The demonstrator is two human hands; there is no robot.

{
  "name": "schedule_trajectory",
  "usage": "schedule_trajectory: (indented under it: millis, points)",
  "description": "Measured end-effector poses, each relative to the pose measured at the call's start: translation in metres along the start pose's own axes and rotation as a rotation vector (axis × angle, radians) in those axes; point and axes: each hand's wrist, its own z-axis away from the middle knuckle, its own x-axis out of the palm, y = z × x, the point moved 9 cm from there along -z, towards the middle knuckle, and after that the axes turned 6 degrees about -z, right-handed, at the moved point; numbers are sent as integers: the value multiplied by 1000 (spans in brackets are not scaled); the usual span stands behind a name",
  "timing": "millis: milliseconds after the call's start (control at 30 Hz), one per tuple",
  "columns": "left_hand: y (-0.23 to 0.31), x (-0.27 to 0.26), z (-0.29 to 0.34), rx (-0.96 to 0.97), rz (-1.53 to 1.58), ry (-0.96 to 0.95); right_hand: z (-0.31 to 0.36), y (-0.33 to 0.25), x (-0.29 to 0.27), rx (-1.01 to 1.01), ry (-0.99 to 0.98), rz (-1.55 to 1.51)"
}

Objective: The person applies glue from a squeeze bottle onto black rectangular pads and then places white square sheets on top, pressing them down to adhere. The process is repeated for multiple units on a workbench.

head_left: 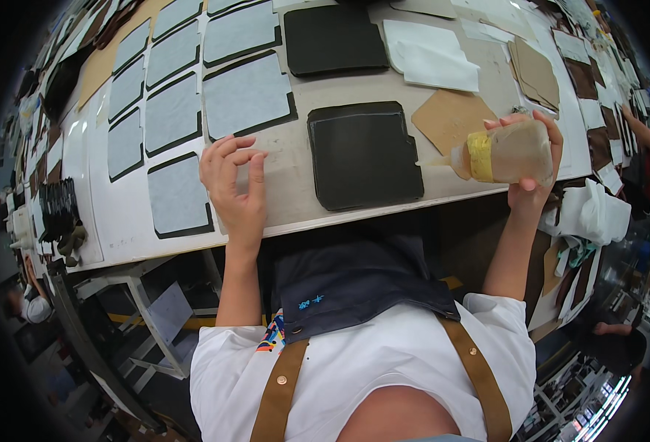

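My right hand [535,158] is wrapped round a cloudy squeeze bottle [520,152] with yellow tape at its neck. The bottle lies tilted on its side in the air, its pale nozzle pointing left at the right edge of a black notched panel [364,156]. That panel rests flat on the table in front of me, with a faint shiny line along its far edge. To its left hovers my left hand [235,180], fingers apart and slightly curled, with nothing in it. Beside that hand lie pale grey-blue pieces with black borders [248,96].
Several more bordered pieces [174,110] stand in rows at the left. A second stack of black panels [332,40] sits farther back. White sheets [429,53], a tan board [454,121] and brown cards [535,74] lie at the right. The table's front edge [288,232] runs near my apron.
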Motion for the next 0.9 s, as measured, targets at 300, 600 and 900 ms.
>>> schedule_trajectory:
  millis: [300, 600, 900]
  points:
    - [-2, 0, 0, 7, 22, 19, 2, 7, 8, 16, 3, -42]
    - [-4, 1, 1, 15, 21, 19, 6, 9, 7, 51, -2, -60]
    - [0, -1, 0, 15, -6, 8, 36, 16, -10, 109, 81, -91]
